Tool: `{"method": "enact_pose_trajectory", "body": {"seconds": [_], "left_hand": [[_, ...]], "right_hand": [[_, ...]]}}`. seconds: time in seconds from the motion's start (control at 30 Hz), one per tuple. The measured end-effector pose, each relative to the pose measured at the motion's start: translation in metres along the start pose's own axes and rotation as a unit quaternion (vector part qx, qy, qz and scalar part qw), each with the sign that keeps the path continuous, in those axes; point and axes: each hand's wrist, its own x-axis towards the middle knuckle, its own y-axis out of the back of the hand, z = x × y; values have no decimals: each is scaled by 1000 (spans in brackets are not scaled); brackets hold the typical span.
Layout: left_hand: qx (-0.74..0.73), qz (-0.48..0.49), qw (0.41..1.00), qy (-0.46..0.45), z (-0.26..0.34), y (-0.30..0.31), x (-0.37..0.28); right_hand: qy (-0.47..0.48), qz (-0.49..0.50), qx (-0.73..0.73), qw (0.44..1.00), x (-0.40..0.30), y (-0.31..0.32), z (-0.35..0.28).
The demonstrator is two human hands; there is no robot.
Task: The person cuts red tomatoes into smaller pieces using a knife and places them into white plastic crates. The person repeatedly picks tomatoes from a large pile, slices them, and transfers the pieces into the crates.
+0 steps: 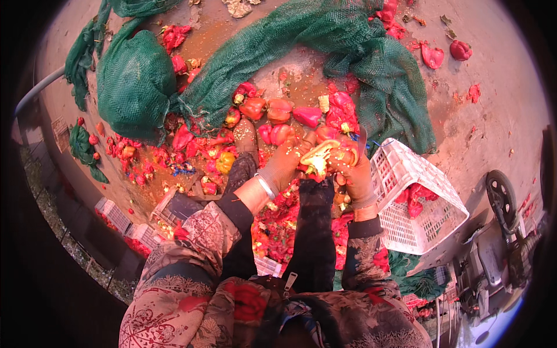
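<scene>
An opened bell pepper [320,157], pale inside with its seed core showing, is between my two gloved hands above my lap. My left hand [285,164] grips the pepper's left edge, and seeds stick to that glove. My right hand [360,180] is closed around the pepper's right side and a knife [362,139], whose blade points up and away. The knife's handle is hidden in the glove. Just beyond my hands, whole red bell peppers [279,110] lie on the ground beside a green mesh net [265,48].
A tipped white plastic crate [417,209] with red pepper pieces stands at my right. Left of me sits a bulging green mesh sack [135,85]. Pepper scraps [182,139] litter the ground around my boot [246,135]. A wheeled vehicle [500,200] is at far right.
</scene>
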Motion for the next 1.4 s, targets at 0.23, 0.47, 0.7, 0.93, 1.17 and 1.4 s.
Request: {"method": "enact_pose_trajectory", "body": {"seconds": [0.23,0.47,0.7,0.93,1.17,1.4], "left_hand": [[188,53,980,-24,-10,-26,-24],[478,-51,843,-241,-42,0,-4],[741,71,668,-14,-48,44,52],[835,130,534,-20,-52,95,94],[845,98,431,-301,-71,107,243],[826,66,558,-53,-63,117,273]], "right_hand": [[53,72,-19,996,-28,-9,8],[40,122,93,987,-16,15,31],[133,199,14,971,-25,21,30],[133,478,-154,854,-114,176,4],[-136,408,-489,759,-142,227,67],[-111,306,-528,785,-79,153,78]]}}
